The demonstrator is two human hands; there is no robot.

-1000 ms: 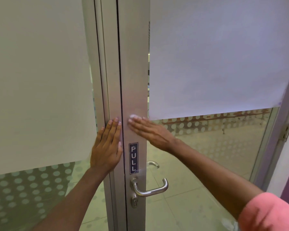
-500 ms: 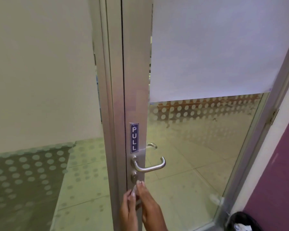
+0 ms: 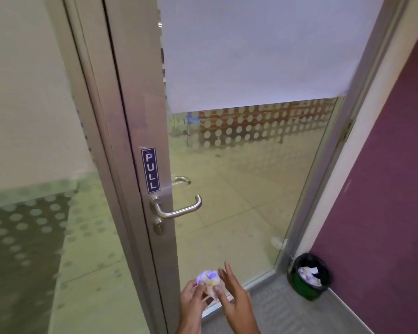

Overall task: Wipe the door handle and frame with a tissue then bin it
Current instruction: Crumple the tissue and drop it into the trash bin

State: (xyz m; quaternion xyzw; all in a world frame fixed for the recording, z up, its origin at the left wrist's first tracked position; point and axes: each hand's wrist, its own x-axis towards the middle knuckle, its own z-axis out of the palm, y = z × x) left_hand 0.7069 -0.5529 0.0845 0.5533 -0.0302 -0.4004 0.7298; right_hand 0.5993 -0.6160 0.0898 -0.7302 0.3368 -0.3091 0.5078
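A silver lever door handle (image 3: 179, 209) sits on the grey metal door frame (image 3: 140, 116), below a blue PULL sticker (image 3: 150, 169) and above a keyhole (image 3: 158, 226). Low in the view, both hands meet in front of the door's lower part. A crumpled white tissue (image 3: 209, 280) is pinched between my left hand (image 3: 191, 307) and the thumb of my right hand (image 3: 234, 302), whose other fingers are spread. A small bin (image 3: 309, 276) with a black liner and crumpled paper inside stands on the floor at the right.
The glass door panel (image 3: 239, 189) has a white blind over its top and dotted frosting. A purple wall (image 3: 384, 189) rises at the right behind the bin. Grey carpet (image 3: 287, 314) lies under my hands. A frosted glass partition (image 3: 29, 141) fills the left.
My hands left the frame above the PULL sticker and dropped below the handle. The view tilted down and right, bringing the bin in. The crumpled tissue now shows between my fingers.
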